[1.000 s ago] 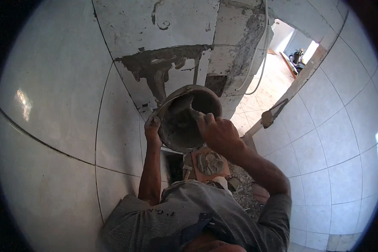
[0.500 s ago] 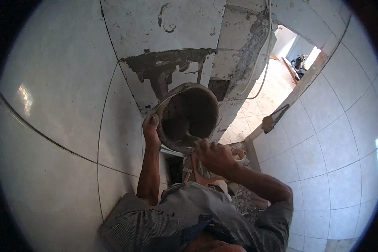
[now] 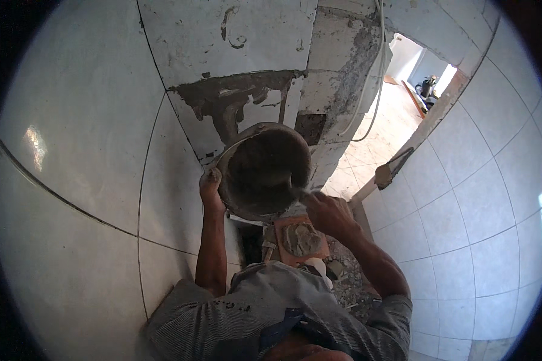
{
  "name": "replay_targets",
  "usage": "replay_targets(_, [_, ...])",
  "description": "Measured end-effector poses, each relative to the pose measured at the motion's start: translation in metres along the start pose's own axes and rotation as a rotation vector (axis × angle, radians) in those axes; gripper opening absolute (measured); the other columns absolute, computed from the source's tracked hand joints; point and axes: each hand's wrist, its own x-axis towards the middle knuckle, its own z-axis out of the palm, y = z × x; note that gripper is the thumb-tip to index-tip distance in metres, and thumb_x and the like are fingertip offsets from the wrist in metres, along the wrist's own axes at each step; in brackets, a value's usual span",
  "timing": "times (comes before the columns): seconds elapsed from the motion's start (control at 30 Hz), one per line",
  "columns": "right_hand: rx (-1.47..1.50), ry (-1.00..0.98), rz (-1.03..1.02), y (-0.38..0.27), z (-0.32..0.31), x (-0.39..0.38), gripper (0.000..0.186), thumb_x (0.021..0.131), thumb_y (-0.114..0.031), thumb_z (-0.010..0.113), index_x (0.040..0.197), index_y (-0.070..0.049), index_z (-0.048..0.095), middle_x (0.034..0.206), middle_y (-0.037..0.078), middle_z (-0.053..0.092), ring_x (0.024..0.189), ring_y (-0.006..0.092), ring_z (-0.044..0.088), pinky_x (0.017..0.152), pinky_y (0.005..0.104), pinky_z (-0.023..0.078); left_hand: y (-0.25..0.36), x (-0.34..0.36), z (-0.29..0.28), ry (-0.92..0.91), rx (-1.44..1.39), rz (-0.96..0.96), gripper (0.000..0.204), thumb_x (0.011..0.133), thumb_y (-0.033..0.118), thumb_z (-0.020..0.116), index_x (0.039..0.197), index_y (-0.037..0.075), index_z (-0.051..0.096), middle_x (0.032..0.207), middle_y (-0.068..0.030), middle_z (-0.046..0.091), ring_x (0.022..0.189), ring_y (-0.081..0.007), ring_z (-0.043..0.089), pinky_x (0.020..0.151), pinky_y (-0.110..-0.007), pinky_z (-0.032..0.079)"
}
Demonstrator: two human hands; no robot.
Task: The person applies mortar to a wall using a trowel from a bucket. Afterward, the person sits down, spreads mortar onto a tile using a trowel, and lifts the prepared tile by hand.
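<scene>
A mortar-caked bucket [image 3: 271, 128] is tilted in front of the wall, its mouth facing me. My left hand [image 3: 211, 188] grips its left rim, thumb on the near side. My right hand [image 3: 331, 213] is closed round the handle of a trowel [image 3: 296, 189], blurred by motion. The trowel's blade lies inside the bucket at its lower right. Grey mortar coats the inside; how much it holds is hard to make out in the shadow. Below the bucket, an orange board [image 3: 320, 251] bears a round patch of mortar [image 3: 301, 239].
Wet mortar [image 3: 222, 99] is smeared on the wall behind the bucket. Large pale tiles [image 3: 84, 168] cover the left wall, more tiles [image 3: 481, 198] the right. A white cable [image 3: 379, 78] hangs beside the doorway [image 3: 385, 126]. Rubble [image 3: 352, 283] covers floor near my right arm.
My right hand and trowel have moved right and slightly down across the bucket's mouth, uncovering the board and mortar below. The bucket has shifted slightly left, still in my left hand.
</scene>
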Motion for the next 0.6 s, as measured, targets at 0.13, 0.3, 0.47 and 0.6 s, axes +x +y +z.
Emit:
replay_targets(0.13, [0.141, 0.257, 0.005, 0.013, 0.019, 0.013, 0.051, 0.081, -0.014, 0.051, 0.129, -0.018, 0.034, 0.097, 0.019, 0.058, 0.079, 0.0345, 0.061, 0.064, 0.0433, 0.050, 0.001, 0.004, 0.004, -0.013, 0.084, 0.036, 0.057, 0.078, 0.035, 0.063, 0.117, -0.004, 0.047, 0.111, -0.0148, 0.054, 0.098, -0.0284, 0.054, 0.085, -0.040, 0.045])
replay_targets(0.3, [0.064, 0.055, -0.026, 0.017, 0.013, -0.003, 0.047, 0.083, -0.016, 0.050, 0.128, -0.017, 0.035, 0.109, 0.017, 0.055, 0.089, 0.0346, 0.059, 0.071, 0.0430, 0.049, 0.009, 0.002, 0.009, 0.017, 0.021, -0.049, 0.049, 0.079, 0.030, 0.063, 0.112, -0.003, 0.050, 0.104, -0.0130, 0.057, 0.093, -0.0265, 0.056, 0.083, -0.038, 0.045])
replay_targets(0.47, [0.125, 0.144, 0.002, 0.013, 0.023, 0.011, 0.041, 0.084, -0.020, 0.049, 0.124, -0.019, 0.042, 0.110, 0.015, 0.055, 0.092, 0.0322, 0.058, 0.074, 0.0424, 0.049, -0.005, 0.002, 0.000, 0.018, 0.085, -0.005, 0.044, 0.079, 0.030, 0.065, 0.110, 0.000, 0.054, 0.099, -0.0056, 0.058, 0.089, -0.0173, 0.055, 0.082, -0.031, 0.043])
replay_targets(0.6, [0.054, 0.239, -0.143, 0.009, 0.020, -0.006, 0.025, 0.080, -0.015, 0.051, 0.104, -0.011, 0.056, 0.091, 0.011, 0.059, 0.083, 0.0294, 0.059, 0.065, 0.0401, 0.049, 0.003, -0.003, 0.002, 0.146, 0.149, -0.077, 0.035, 0.082, 0.024, 0.060, 0.107, 0.000, 0.056, 0.098, -0.0055, 0.057, 0.090, -0.0167, 0.054, 0.083, -0.031, 0.041])
